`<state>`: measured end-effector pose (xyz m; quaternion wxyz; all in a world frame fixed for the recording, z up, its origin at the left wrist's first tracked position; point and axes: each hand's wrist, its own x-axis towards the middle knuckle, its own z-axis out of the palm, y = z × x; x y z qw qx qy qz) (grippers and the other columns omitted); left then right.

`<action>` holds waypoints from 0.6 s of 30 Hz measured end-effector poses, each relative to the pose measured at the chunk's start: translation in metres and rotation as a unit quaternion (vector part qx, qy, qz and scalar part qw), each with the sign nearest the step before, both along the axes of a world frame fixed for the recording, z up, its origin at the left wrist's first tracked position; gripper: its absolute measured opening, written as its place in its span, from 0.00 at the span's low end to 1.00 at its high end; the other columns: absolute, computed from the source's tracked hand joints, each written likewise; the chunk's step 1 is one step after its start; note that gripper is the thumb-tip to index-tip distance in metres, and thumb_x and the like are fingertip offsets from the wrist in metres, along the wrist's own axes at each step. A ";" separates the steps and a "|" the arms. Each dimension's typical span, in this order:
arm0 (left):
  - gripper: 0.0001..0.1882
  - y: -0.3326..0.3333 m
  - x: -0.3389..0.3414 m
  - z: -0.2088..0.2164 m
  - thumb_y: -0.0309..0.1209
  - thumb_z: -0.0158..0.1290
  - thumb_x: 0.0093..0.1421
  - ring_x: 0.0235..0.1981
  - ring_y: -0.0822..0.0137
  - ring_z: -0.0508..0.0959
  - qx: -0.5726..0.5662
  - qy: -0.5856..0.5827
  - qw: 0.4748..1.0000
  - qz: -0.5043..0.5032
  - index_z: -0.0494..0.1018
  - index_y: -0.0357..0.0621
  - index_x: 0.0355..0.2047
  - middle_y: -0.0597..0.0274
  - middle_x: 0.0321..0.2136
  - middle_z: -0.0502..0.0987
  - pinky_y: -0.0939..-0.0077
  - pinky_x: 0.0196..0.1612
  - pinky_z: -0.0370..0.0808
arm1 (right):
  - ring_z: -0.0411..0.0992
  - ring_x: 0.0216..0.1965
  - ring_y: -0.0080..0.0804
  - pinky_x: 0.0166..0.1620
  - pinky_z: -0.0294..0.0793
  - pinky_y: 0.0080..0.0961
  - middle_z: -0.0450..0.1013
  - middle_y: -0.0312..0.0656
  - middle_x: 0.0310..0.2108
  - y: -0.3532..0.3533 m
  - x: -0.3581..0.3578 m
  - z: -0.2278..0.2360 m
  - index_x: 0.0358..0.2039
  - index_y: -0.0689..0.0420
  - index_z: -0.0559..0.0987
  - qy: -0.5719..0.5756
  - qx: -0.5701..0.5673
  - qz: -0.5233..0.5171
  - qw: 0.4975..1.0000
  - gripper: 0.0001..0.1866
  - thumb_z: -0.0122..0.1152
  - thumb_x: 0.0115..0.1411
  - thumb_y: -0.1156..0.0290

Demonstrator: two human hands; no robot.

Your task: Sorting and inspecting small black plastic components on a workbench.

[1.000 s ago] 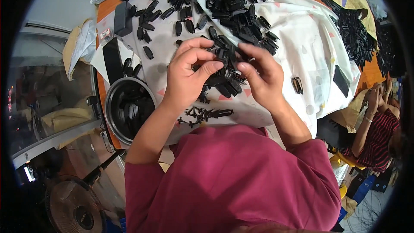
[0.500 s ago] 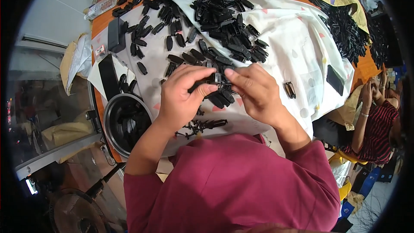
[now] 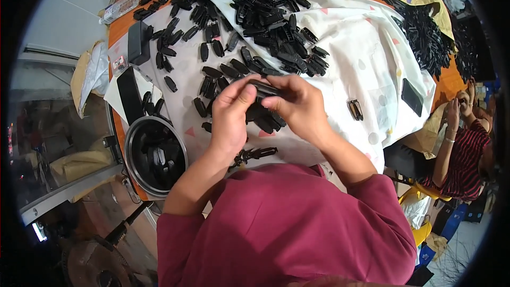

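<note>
Both of my hands meet above the middle of the cloth-covered table, at one small black oblong plastic piece [image 3: 264,89]. My left hand [image 3: 230,114] pinches its left end with the thumb on top. On its right end, the thumb and fingers of my right hand [image 3: 304,107] are closed; they cover part of it. Similar black pieces [image 3: 215,72] lie loose on the cloth just beyond and under my hands. Close to my body is a small cluster of thin black parts [image 3: 260,153]. A piece with a brownish inside [image 3: 355,110] lies alone to the right.
A metal bowl [image 3: 129,167] with black parts stands at the left edge. Beyond it are a dark phone-like slab [image 3: 129,95], a black box [image 3: 138,45] and a clear bottle [image 3: 119,8]. Large heaps [image 3: 276,21] fill the far side. Another person [image 3: 473,151] sits at right.
The piece between my hands has been turned, and its smooth dark side now shows. My left hand has shifted right, closer to the right hand, and its grip has closed up.
</note>
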<state>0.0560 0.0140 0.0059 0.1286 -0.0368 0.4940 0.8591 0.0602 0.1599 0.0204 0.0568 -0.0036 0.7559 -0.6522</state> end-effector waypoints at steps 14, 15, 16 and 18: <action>0.09 -0.045 -0.042 -0.021 0.31 0.55 0.48 0.30 0.56 0.74 -0.627 0.220 0.745 -0.059 0.74 0.46 0.31 0.58 0.28 0.73 0.68 0.33 0.71 | 0.69 0.34 0.41 0.33 0.72 0.33 0.70 0.41 0.27 0.035 -0.153 -0.057 0.30 0.55 0.71 0.393 0.513 0.039 0.762 0.11 0.54 0.42 0.76; 0.10 -0.040 -0.041 -0.022 0.32 0.56 0.48 0.30 0.56 0.75 -0.653 0.266 0.705 -0.084 0.74 0.46 0.32 0.58 0.28 0.73 0.67 0.33 0.71 | 0.71 0.30 0.35 0.30 0.72 0.28 0.71 0.41 0.28 0.038 -0.143 -0.052 0.33 0.57 0.71 0.390 0.491 0.013 0.779 0.13 0.55 0.43 0.78; 0.11 -0.040 -0.038 -0.020 0.33 0.56 0.47 0.31 0.55 0.75 -0.677 0.309 0.660 -0.107 0.74 0.46 0.32 0.59 0.28 0.73 0.65 0.33 0.71 | 0.71 0.30 0.35 0.30 0.72 0.28 0.71 0.41 0.28 0.035 -0.128 -0.043 0.33 0.57 0.71 0.390 0.490 0.014 0.779 0.13 0.55 0.43 0.78; 0.10 -0.042 -0.039 -0.023 0.32 0.56 0.48 0.31 0.55 0.75 -0.704 0.308 0.627 -0.129 0.74 0.47 0.32 0.59 0.28 0.74 0.66 0.33 0.71 | 0.73 0.29 0.27 0.27 0.73 0.22 0.72 0.41 0.30 0.031 -0.098 -0.031 0.35 0.61 0.70 0.234 0.217 -0.016 0.947 0.11 0.53 0.47 0.82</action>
